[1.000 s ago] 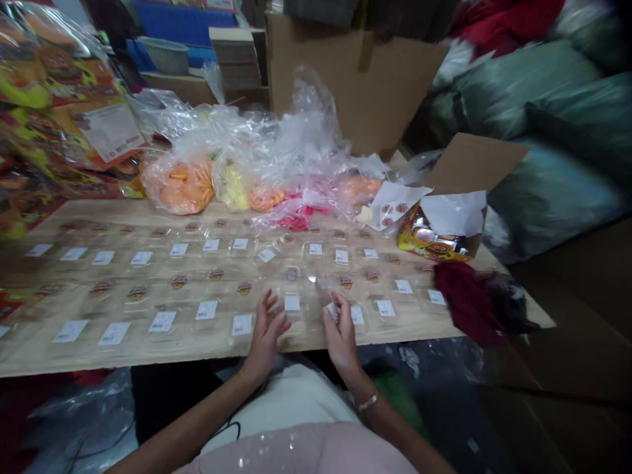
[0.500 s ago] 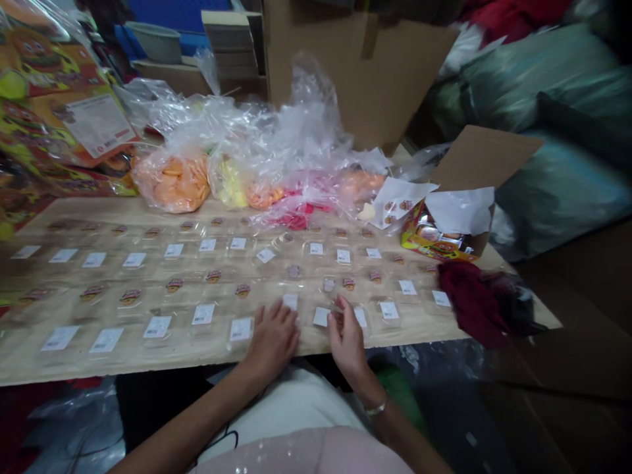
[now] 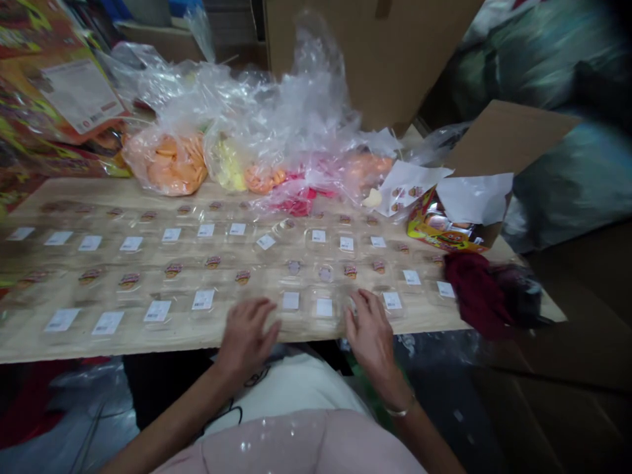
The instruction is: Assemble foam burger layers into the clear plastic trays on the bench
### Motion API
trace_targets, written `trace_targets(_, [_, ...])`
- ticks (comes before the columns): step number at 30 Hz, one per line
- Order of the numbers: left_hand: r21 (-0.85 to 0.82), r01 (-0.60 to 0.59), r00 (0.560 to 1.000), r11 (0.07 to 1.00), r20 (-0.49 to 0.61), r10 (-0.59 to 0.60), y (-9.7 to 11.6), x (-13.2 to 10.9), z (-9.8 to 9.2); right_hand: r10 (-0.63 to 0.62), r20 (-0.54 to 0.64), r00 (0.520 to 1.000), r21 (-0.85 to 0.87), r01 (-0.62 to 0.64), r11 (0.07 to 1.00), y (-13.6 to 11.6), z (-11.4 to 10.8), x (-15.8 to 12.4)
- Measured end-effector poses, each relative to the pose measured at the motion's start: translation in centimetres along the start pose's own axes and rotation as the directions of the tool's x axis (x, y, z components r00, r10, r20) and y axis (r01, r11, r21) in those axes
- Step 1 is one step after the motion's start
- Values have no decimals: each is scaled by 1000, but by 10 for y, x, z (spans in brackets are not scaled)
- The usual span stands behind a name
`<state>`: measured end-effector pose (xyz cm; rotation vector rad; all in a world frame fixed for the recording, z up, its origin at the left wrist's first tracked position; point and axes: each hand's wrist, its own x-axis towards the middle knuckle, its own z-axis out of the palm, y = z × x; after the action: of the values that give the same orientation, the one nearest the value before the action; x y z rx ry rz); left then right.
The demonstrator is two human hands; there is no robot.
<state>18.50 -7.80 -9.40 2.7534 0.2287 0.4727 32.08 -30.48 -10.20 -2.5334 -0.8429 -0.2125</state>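
Note:
Rows of small clear packets with white labels and round stickers lie on a pale wooden board (image 3: pixel 197 336). My left hand (image 3: pixel 245 336) rests at the board's near edge, fingers spread, over a packet. My right hand (image 3: pixel 370 332) lies flat beside it, fingers apart, touching a packet near a labelled one (image 3: pixel 392 301). Between my hands lie two labelled packets (image 3: pixel 324 307). Neither hand grips anything.
Clear plastic bags with orange (image 3: pixel 170 164) and yellow pieces pile up at the board's far side. An open cardboard box (image 3: pixel 486 171) with colourful packs stands at the right, a dark red cloth (image 3: pixel 476 296) beside it. Printed cartons (image 3: pixel 54 99) lean at the left.
My right hand has put down the packet it held between my hands. Both hands have moved apart and lowered flat onto the board's near edge. The camera has tilted down.

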Motion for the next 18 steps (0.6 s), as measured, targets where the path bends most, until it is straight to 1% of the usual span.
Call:
trace_targets(1, [4, 73, 995, 997, -75, -73, -10, -5, -6, -6, 8, 1000, -43, 7, 999, 6, -2, -4])
trace_targets(2, [8, 145, 982, 989, -120, -143, -19, -10, -10, -17, 23, 1000, -78, 18, 997, 12, -2, -8])
trace_targets(3, [16, 196, 971, 981, -140, -191, -27, -15, -13, -31, 42, 999, -99, 35, 994, 17, -1, -11])
trace_targets(4, [32, 219, 968, 975, -133, -213, -32, -19, -14, -44, 58, 997, -106, 50, 993, 22, 0, -14])
trace_targets(6, [80, 202, 979, 976, -42, -199, -34, -24, -11, -45, 74, 996, -102, 53, 993, 26, 6, -17])
trace_targets(8, [107, 171, 981, 979, 74, -179, -28, -24, -4, -22, 76, 997, -98, 29, 995, 27, 10, -17])
trace_targets(9, [112, 181, 975, 977, 111, -193, -24, -23, 0, -8, 75, 997, -98, 16, 995, 27, 12, -17])
trace_targets(10, [116, 208, 968, 971, 121, -222, -20, -21, 2, 1, 72, 997, -98, 6, 995, 26, 13, -16])
trace_targets(12, [123, 247, 964, 961, 72, -257, -16, -19, 4, 3, 65, 998, -85, 2, 996, 25, 14, -15])
trace_targets(13, [132, 233, 969, 964, 48, -241, -14, -19, 3, -1, 55, 999, -74, 5, 997, 25, 15, -15])
trace_targets(15, [162, 136, 988, 977, 52, -146, -14, -21, 0, -18, 23, 1000, -51, 19, 999, 25, 16, -15])
trace_targets(17, [174, 20, 992, 985, 122, -41, -14, -24, -2, -40, -12, 999, -33, 39, 999, 24, 19, -16])
trace_targets(18, [171, -15, 988, 985, 155, -12, -14, -26, -3, -51, -23, 998, -25, 51, 998, 24, 20, -16])
